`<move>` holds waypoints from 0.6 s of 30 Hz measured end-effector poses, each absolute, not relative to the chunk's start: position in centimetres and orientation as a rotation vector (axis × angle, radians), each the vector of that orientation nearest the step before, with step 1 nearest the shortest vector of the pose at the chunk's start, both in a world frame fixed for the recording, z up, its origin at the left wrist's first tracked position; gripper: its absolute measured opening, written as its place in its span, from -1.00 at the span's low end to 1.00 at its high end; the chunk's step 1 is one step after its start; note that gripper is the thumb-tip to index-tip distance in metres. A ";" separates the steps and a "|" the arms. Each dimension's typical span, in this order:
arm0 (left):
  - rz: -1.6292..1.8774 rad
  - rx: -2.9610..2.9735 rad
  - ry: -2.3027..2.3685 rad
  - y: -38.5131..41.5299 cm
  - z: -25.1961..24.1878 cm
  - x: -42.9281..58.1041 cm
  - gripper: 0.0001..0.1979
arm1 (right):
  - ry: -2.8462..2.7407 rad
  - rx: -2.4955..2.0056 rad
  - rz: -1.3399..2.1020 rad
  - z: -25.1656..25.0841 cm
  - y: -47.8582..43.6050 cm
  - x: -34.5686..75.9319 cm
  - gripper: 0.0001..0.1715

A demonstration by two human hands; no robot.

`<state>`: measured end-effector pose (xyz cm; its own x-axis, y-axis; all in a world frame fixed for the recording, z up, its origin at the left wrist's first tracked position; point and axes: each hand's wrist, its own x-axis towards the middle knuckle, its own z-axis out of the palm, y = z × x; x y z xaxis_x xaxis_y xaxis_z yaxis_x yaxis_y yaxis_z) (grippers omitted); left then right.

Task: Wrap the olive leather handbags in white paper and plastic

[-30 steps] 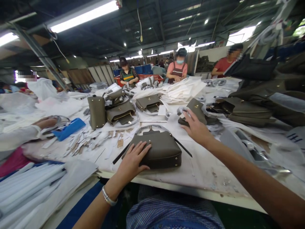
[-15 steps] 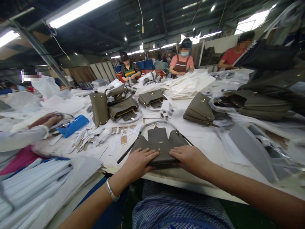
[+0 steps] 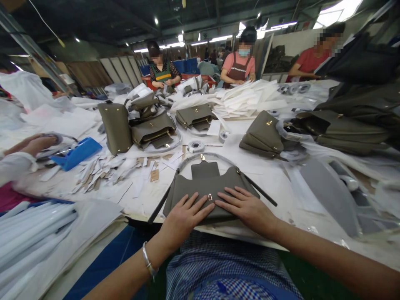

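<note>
An olive-grey handbag lies at the table's front edge, its flap folded back away from me. Its wrapped handle arches behind the flap, and dark straps stick out at both sides. My left hand rests flat on the bag's left front, fingers spread. On the right front, my right hand also lies with fingers outstretched. Between the fingertips of both hands shows a small gold clasp plate. Neither hand grips anything.
More olive handbags stand behind, with another handbag to the right. Paper scraps and a blue holder lie left, near a co-worker's hand. A tape roll sits beyond the handle. Other people work across the table.
Both hands have slid up the bag's front and closer together. The bag now lies flatter, with more of its front showing. My view has turned and tilted slightly downward.
</note>
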<state>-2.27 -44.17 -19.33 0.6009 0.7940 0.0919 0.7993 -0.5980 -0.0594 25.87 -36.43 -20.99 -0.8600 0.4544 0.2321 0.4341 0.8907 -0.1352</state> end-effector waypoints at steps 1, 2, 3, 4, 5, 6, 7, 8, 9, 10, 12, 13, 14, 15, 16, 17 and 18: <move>-0.107 -2.740 -1.374 -44.5 -19.8 -2.3 -0.33 | -2.792 -0.659 0.150 -21.7 -36.6 26.1 -0.22; -0.135 -2.754 -1.392 -44.8 -20.2 -2.2 -0.36 | -2.790 -0.648 0.194 -22.1 -36.8 26.3 -0.21; -0.161 -2.767 -1.404 -45.0 -20.5 -2.0 -0.39 | -2.792 -0.641 0.241 -22.3 -36.9 26.4 -0.21; -0.186 -2.770 -1.413 -45.2 -20.7 -1.8 -0.40 | -2.794 -0.641 0.287 -22.3 -37.1 26.5 -0.22; -0.209 -2.760 -1.420 -45.3 -20.8 -1.5 -0.40 | -2.792 -0.646 0.334 -22.0 -37.3 26.6 -0.23; -0.231 -2.735 -1.423 -45.4 -21.0 -1.1 -0.39 | -2.786 -0.654 0.382 -21.6 -37.4 26.6 -0.24; -0.255 -2.700 -1.421 -45.4 -21.2 -0.7 -0.38 | -2.773 -0.668 0.433 -21.1 -37.4 26.6 -0.23; -0.279 -2.660 -1.415 -45.4 -21.4 -0.4 -0.37 | -2.753 -0.683 0.489 -20.6 -37.4 26.5 -0.23; -0.301 -2.619 -1.410 -45.4 -21.7 -0.1 -0.36 | -2.729 -0.688 0.551 -20.0 -37.2 26.4 -0.26; -0.323 -2.580 -1.401 -45.3 -22.0 0.1 -0.35 | -2.704 -0.676 0.623 -19.5 -36.7 26.4 -0.36; -0.350 -2.518 -1.369 -45.2 -22.7 0.3 -0.34 | -2.617 -0.659 0.762 -18.3 -35.1 26.4 -0.57; -0.356 -2.493 -1.352 -45.1 -22.9 0.3 -0.34 | -2.548 -0.686 0.786 -17.8 -33.8 26.6 -0.63; -0.357 -2.472 -1.334 -45.0 -23.1 0.2 -0.34 | -2.474 -0.757 0.762 -17.3 -32.4 26.7 -0.64; -0.355 -2.454 -1.319 -45.0 -23.3 0.2 -0.34 | -2.407 -0.891 0.691 -16.8 -30.8 26.8 -0.65; -0.353 -2.439 -1.305 -45.0 -23.3 0.1 -0.34 | -2.346 -1.067 0.587 -16.3 -29.0 26.8 -0.66; -0.350 -2.425 -1.295 -45.0 -23.4 0.1 -0.34 | -2.297 -1.247 0.475 -15.9 -27.2 26.7 -0.66; -0.350 -2.414 -1.286 -45.0 -23.4 0.1 -0.33 | -2.269 -1.409 0.386 -15.6 -25.4 26.4 -0.64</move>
<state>0.06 -44.99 -23.35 0.5497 0.7392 0.3890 0.8344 -0.5079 -0.2140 26.40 -25.37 -15.60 -0.3845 0.8969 0.2187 0.7743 0.4423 -0.4526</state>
